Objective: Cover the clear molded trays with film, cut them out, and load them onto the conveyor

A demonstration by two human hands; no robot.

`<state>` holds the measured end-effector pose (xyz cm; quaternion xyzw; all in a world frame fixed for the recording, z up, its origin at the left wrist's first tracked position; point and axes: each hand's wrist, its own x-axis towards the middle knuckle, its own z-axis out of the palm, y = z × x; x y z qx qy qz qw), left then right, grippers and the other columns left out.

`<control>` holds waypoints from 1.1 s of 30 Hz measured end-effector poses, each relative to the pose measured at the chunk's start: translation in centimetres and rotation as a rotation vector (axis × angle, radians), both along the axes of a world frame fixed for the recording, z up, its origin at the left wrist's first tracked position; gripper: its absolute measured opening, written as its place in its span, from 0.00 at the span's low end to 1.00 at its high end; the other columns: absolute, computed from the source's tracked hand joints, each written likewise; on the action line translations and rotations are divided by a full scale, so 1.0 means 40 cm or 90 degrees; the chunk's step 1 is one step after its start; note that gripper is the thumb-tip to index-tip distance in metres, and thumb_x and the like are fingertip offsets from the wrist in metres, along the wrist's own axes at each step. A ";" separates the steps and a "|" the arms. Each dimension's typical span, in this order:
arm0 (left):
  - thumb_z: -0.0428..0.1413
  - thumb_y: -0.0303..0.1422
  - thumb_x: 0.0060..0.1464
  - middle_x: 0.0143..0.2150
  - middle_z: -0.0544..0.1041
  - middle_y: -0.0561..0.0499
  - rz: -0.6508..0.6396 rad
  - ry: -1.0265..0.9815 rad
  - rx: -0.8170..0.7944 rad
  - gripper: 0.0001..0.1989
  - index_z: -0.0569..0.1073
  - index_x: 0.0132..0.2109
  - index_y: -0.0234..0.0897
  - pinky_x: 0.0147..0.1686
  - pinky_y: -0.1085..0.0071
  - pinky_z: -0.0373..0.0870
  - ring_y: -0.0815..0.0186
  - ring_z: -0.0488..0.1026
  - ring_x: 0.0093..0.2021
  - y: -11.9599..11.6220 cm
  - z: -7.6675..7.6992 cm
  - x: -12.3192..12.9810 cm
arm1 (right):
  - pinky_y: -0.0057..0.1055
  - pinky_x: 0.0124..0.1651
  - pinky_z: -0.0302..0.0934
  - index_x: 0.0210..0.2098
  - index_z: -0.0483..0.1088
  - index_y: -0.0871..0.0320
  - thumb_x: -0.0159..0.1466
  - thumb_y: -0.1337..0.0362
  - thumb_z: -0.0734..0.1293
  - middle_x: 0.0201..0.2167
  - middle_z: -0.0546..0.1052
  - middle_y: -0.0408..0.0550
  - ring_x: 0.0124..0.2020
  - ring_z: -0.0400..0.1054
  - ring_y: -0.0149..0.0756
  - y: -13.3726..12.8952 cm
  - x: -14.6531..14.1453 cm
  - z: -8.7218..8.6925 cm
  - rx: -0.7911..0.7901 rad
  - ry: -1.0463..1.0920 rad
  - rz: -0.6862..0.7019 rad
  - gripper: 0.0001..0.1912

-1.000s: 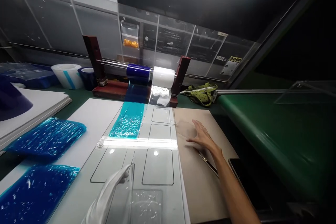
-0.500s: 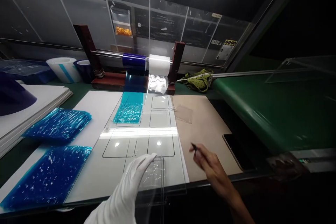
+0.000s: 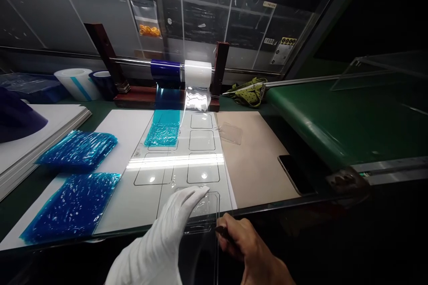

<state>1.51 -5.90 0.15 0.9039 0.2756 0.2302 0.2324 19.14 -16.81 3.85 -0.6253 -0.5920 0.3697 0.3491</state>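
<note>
My left hand (image 3: 174,227), in a white glove, grips a clear plastic piece (image 3: 209,207) by its edge at the table's front edge. My bare right hand (image 3: 242,240) is closed around a small dark tool (image 3: 223,232), whose tip is at the right edge of the clear piece. Behind them lies a glass sheet (image 3: 117,205) over paper with rounded outlines. A teal film strip (image 3: 163,128) hangs from a blue roll (image 3: 165,72) onto the sheet. Beside it, clear film comes off a white roll (image 3: 198,73).
Two blue film stacks (image 3: 78,149) lie at the left, near a pile of white sheets (image 3: 72,113). A phone (image 3: 296,173) rests on brown board (image 3: 257,156) at the right. Behind are a dotted green pouch (image 3: 249,93) and a green surface (image 3: 321,111).
My right hand has moved left and down with the dark tool, up to the clear piece. My left hand and the piece have shifted slightly right. The camera view has shifted a little.
</note>
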 end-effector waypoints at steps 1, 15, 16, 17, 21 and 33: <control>0.43 0.28 0.62 0.59 0.66 0.45 -0.003 0.004 0.007 0.33 0.39 0.68 0.54 0.57 0.57 0.66 0.57 0.66 0.58 -0.002 0.000 0.003 | 0.21 0.23 0.55 0.28 0.61 0.54 0.37 0.35 0.74 0.25 0.67 0.40 0.25 0.61 0.29 0.004 0.001 -0.010 0.022 0.003 0.013 0.34; 0.52 0.32 0.56 0.59 0.64 0.43 -0.053 0.050 -0.017 0.37 0.44 0.67 0.50 0.56 0.52 0.64 0.52 0.64 0.58 -0.015 0.019 0.059 | 0.23 0.19 0.44 0.24 0.52 0.54 0.43 0.30 0.68 0.21 0.56 0.36 0.20 0.49 0.23 -0.001 0.057 -0.025 0.071 0.110 0.065 0.36; 0.56 0.36 0.52 0.60 0.63 0.42 -0.065 0.051 -0.032 0.41 0.44 0.68 0.48 0.56 0.51 0.64 0.50 0.64 0.58 -0.015 0.029 0.063 | 0.23 0.19 0.44 0.24 0.51 0.54 0.44 0.30 0.67 0.21 0.55 0.35 0.20 0.48 0.23 -0.002 0.059 -0.031 0.078 0.123 0.063 0.35; 0.60 0.41 0.47 0.60 0.62 0.41 -0.082 0.054 -0.050 0.46 0.44 0.68 0.47 0.57 0.49 0.63 0.48 0.63 0.59 -0.013 0.040 0.067 | 0.23 0.18 0.44 0.24 0.51 0.54 0.45 0.30 0.67 0.20 0.54 0.35 0.20 0.47 0.23 -0.003 0.061 -0.039 0.084 0.136 0.061 0.35; 0.64 0.51 0.35 0.63 0.56 0.39 -0.155 0.109 -0.134 0.59 0.40 0.68 0.48 0.59 0.46 0.59 0.45 0.58 0.62 -0.003 0.078 0.083 | 0.23 0.18 0.46 0.24 0.54 0.54 0.47 0.30 0.65 0.20 0.54 0.36 0.21 0.47 0.25 -0.024 0.062 -0.082 0.107 0.143 0.007 0.34; 0.61 0.51 0.33 0.60 0.57 0.40 -0.117 0.124 -0.015 0.59 0.37 0.67 0.49 0.53 0.44 0.63 0.43 0.60 0.58 -0.004 0.091 0.119 | 0.25 0.18 0.41 0.20 0.51 0.55 0.45 0.27 0.63 0.16 0.51 0.35 0.18 0.44 0.24 -0.049 0.054 -0.135 0.225 0.213 -0.195 0.36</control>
